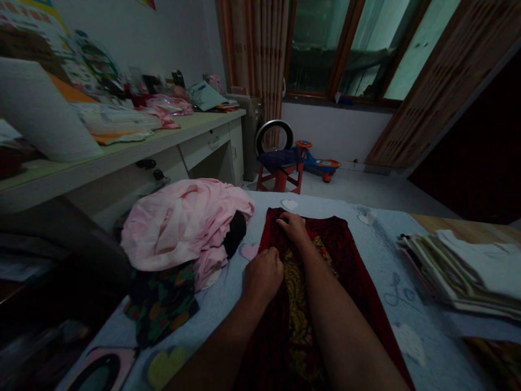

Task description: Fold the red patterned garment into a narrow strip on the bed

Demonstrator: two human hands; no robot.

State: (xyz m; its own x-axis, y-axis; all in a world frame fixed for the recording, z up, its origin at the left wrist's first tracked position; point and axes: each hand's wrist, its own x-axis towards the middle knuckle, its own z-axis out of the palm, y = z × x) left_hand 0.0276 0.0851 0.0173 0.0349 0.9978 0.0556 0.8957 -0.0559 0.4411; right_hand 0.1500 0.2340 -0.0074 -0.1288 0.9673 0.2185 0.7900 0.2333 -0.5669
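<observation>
Head cam, L hand point(262, 277), R hand point(293, 228), on 1 red cloth point(350, 260)

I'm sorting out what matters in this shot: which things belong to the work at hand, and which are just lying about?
In use:
left hand
right hand
red patterned cloth

Lying about:
pink cloth pile
folded clothes stack
dark flowered cloth
blue toy car
red stool

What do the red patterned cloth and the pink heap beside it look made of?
The red patterned cloth looks like thin woven fabric, lying flat and limp; the dim light hides any sheen. The pink heap looks like light crinkled cotton or similar, going by its fine puckers and folds.
</observation>
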